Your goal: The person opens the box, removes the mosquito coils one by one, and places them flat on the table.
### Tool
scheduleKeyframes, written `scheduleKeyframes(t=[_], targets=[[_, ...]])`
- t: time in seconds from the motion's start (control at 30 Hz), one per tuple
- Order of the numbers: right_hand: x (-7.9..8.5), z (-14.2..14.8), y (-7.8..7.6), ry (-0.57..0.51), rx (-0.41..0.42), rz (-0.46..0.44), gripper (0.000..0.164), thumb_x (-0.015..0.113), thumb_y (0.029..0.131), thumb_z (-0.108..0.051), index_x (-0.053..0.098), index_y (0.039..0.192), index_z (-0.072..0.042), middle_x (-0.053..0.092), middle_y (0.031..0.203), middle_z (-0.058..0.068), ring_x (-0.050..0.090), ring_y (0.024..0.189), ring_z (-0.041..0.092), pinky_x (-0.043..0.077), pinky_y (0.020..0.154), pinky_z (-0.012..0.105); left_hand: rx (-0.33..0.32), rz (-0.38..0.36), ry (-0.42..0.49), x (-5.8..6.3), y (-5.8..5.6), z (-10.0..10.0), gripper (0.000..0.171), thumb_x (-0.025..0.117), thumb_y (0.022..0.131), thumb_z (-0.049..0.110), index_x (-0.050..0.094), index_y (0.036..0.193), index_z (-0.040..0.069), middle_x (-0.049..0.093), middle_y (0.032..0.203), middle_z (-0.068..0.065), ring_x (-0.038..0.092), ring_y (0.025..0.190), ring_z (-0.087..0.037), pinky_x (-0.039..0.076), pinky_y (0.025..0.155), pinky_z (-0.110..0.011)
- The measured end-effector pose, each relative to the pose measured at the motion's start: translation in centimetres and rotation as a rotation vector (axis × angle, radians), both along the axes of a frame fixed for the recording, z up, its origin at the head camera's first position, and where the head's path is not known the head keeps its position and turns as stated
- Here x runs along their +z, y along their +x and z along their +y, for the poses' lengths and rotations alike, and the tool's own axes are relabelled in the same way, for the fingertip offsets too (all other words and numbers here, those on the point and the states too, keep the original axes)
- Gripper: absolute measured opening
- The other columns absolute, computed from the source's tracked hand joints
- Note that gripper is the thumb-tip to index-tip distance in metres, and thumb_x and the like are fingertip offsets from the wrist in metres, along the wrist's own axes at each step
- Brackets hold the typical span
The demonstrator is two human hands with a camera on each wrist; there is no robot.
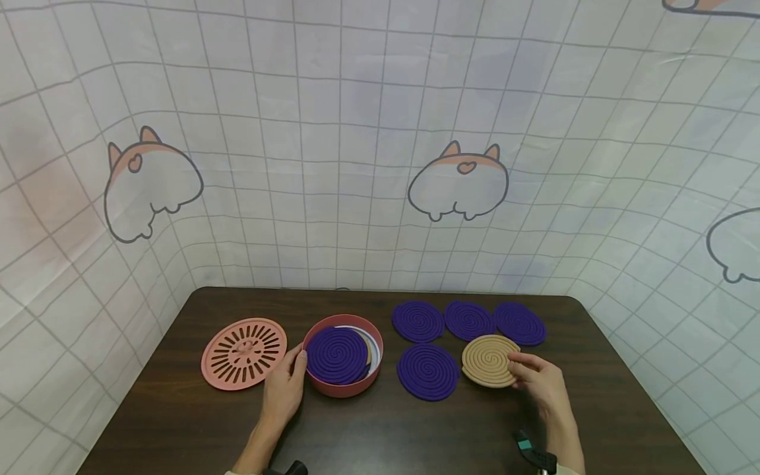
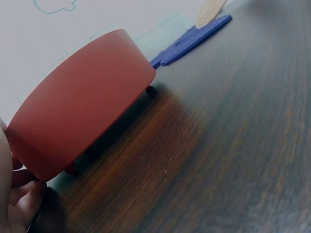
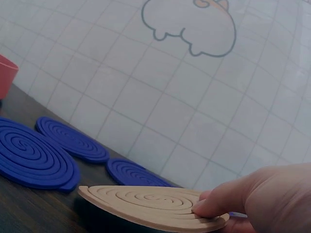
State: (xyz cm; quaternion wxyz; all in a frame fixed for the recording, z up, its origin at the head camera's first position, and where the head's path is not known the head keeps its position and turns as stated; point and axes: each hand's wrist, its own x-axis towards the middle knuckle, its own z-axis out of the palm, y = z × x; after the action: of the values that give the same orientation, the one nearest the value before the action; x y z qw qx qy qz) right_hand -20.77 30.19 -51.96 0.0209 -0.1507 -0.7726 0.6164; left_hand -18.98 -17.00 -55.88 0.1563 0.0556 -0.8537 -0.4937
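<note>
A tan spiral mosquito coil [image 1: 488,361] is pinched at its right edge by my right hand [image 1: 543,386], thumb on top and fingers below. The right wrist view shows the coil [image 3: 150,204] raised off the table. On the left, my left hand [image 1: 284,389] grips the side of a round red box [image 1: 341,390], thumb at the rim. A purple coil [image 1: 337,355] lies on top inside the box, over white and yellowish pieces partly hidden beneath it. Several purple coils [image 1: 427,371] are spread flat on the table between the box and the tan coil and behind it.
A pink round lid [image 1: 244,354] with slots lies flat on the dark wooden table [image 1: 368,435], left of the box. Behind the table hangs a white gridded curtain [image 1: 356,165] with cartoon animal prints. A black band [image 1: 537,458] sits on the right wrist.
</note>
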Motion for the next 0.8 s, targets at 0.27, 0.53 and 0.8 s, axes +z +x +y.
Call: scheduleKeyframes(t=[0.27,0.53,0.8], targets=[[-0.21,0.54,0.24,0.039,0.040,-0.045,0.037,0.070,0.092,-0.008,0.064,0.124,0.010,0.067,0.080,-0.013,0.062,0.069,0.005,0.058,0.064,0.023,-0.002,-0.004,-0.003,0.01,0.00,0.00,0.046,0.046,0.107,0.037,0.060,0.139,0.007,0.064,0.136,-0.016,0.059,0.129,-0.034,0.046,0.108,-0.053],[-0.17,0.37,0.28,0.076,0.062,-0.053,0.036,0.067,0.093,-0.005,0.061,0.123,0.012,0.066,0.081,-0.009,0.062,0.069,0.006,0.058,0.062,0.024,0.003,0.009,-0.011,-0.07,-0.02,-0.03,0.045,0.046,0.107,0.037,0.061,0.138,0.008,0.066,0.135,-0.015,0.060,0.128,-0.034,0.047,0.107,-0.053],[0.03,0.01,0.46,0.102,0.100,-0.070,0.035,0.067,0.092,-0.003,0.061,0.123,0.013,0.070,0.083,-0.003,0.063,0.064,0.009,0.057,0.058,0.025,0.008,0.008,-0.011,-0.08,-0.06,-0.03,0.045,0.047,0.107,0.037,0.062,0.137,0.009,0.066,0.134,-0.015,0.060,0.127,-0.033,0.047,0.106,-0.053]])
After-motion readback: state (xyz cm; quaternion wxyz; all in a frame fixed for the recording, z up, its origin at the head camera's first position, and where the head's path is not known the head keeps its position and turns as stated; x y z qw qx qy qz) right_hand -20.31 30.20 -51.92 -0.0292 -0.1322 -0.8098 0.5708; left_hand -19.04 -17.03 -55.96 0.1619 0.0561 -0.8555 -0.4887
